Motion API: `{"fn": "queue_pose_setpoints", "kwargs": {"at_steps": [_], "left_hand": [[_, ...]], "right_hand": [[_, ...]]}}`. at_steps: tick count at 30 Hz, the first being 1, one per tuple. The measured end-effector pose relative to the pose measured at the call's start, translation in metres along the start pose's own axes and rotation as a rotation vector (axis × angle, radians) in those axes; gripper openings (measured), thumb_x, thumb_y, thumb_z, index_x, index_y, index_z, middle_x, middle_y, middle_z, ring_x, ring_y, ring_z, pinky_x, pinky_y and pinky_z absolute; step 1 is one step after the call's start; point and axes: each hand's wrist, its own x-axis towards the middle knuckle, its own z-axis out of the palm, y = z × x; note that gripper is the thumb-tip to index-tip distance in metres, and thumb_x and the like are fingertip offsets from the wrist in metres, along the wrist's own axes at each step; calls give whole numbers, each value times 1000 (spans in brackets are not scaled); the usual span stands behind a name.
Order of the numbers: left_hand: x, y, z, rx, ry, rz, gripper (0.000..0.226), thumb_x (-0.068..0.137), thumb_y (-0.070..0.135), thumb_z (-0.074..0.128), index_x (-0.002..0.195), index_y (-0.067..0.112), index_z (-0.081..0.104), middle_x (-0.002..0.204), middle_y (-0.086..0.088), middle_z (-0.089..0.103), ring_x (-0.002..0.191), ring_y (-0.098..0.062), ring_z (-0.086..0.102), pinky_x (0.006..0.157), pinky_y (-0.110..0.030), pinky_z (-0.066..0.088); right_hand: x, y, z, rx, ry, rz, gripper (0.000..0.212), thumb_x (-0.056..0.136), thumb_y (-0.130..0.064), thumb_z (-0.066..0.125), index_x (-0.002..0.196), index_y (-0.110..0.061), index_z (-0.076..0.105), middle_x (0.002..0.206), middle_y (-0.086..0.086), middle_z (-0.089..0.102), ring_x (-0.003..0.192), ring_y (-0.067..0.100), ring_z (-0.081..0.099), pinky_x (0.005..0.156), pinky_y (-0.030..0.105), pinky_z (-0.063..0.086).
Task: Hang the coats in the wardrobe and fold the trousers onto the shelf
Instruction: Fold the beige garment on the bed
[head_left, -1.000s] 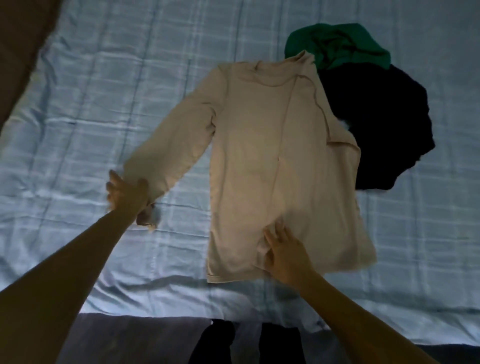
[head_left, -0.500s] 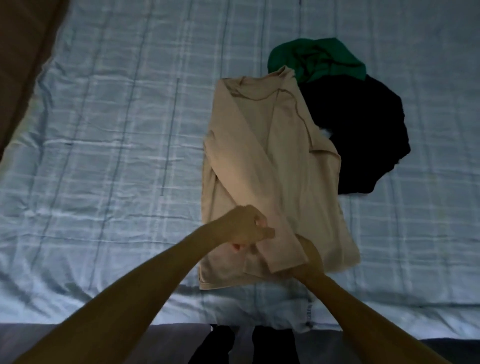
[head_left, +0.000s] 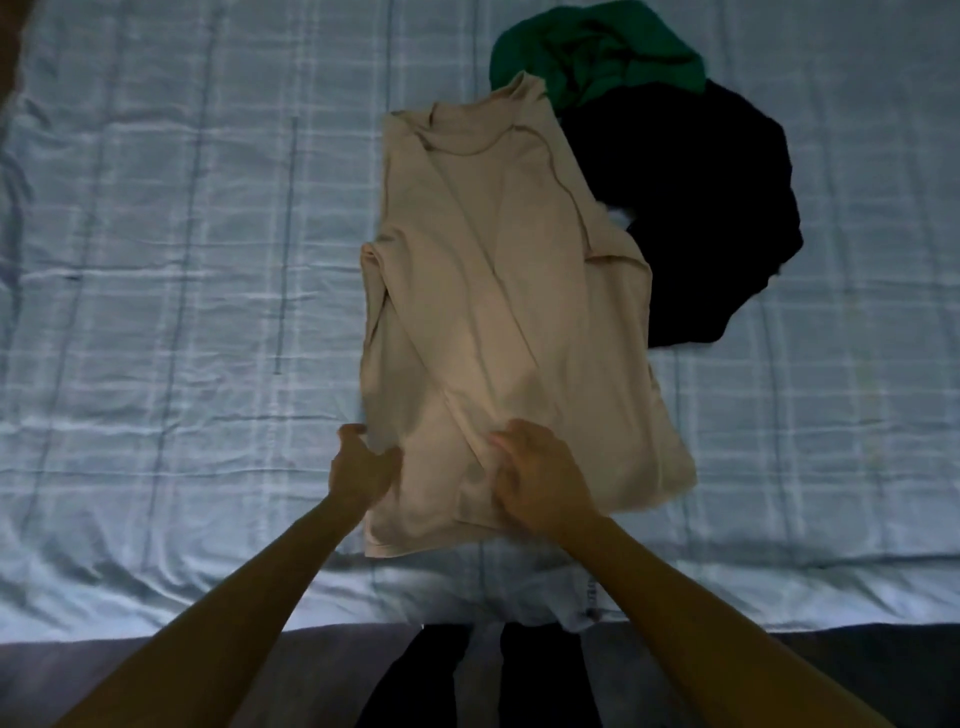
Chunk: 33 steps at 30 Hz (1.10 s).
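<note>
A beige long-sleeved top (head_left: 498, 291) lies flat on the bed, both sleeves folded in across its body. My left hand (head_left: 361, 467) grips its lower left edge, thumb on top of the cloth. My right hand (head_left: 537, 475) rests on the folded sleeve near the hem, fingers curled and bunching the fabric. A black garment (head_left: 696, 218) lies crumpled to the right of the top, partly under it. Beyond both, a green garment (head_left: 597, 52) sits in a heap.
The bed is covered by a pale blue checked sheet (head_left: 182, 260), wrinkled, with wide bare stretches to the left and right. Its near edge (head_left: 156, 618) runs across the bottom, with a dark floor and my dark-clad legs (head_left: 467, 675) below.
The left sleeve, stretched out to the left a second ago, now lies folded diagonally across the top. My left hand has let it go and moved to the lower left edge.
</note>
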Motion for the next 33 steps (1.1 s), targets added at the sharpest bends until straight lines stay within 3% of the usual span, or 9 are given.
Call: {"fn": "queue_pose_setpoints", "kwargs": {"at_steps": [4,6,10,14,18,21,23,27,33], "left_hand": [[-28,21,18,114,50,486,44,90,20,52,134,19,45,85,-7,66,76,-24,63,67,-32,50],[-43,39,37,217,-104,666,50,92,27,53,140,25,41,106,-4,67,93,-21,63,81,-30,50],[-51,50,73,397,-479,587,51,99,36,40,147,27,26,123,-4,58,107,-20,56,86,-13,38],[-41,29,80,754,-360,881,46,96,30,38,140,17,40,126,-13,56,111,-29,53,95,-33,40],[-28,7,80,1029,-162,1001,52,78,36,42,123,15,58,128,-17,55,118,-35,53,93,-49,47],[-25,3,79,1131,-166,1031,51,77,37,51,124,19,59,130,-20,55,117,-37,55,91,-51,46],[-25,2,77,1182,-195,1023,50,79,38,41,122,23,60,130,-21,55,117,-38,55,90,-53,46],[-25,-8,74,1162,-257,1061,51,85,38,40,134,25,50,138,-20,48,126,-38,47,97,-54,42],[-42,-32,72,993,-234,1100,75,76,59,48,136,15,39,137,-12,50,129,-32,43,102,-51,39]], "right_hand": [[-4,-1,15,89,-77,59,41,89,-25,43,126,-13,57,142,11,45,125,28,45,103,32,37],[-11,7,8,254,29,132,47,87,-31,36,116,-9,64,125,11,60,110,26,58,92,24,40],[-26,50,-18,239,475,402,30,89,-17,44,105,-5,67,106,15,66,98,29,59,85,18,34],[-22,98,-39,84,491,811,52,89,-23,55,138,-10,43,142,18,41,128,34,40,104,48,32],[-12,115,-50,239,280,1066,65,87,-32,58,144,-15,31,136,17,49,122,35,47,100,46,36],[-10,99,-57,349,491,856,31,93,-20,49,121,-11,58,112,15,65,97,30,61,76,30,43],[-13,74,-60,283,694,507,26,94,-16,43,104,-11,66,92,10,69,79,23,62,65,25,40],[-27,35,-24,-147,385,-271,27,82,-22,44,91,-16,68,66,5,60,50,20,55,44,24,44],[-42,39,2,-128,137,-191,43,82,-35,46,116,-11,55,85,12,61,65,28,58,54,33,49]]}}
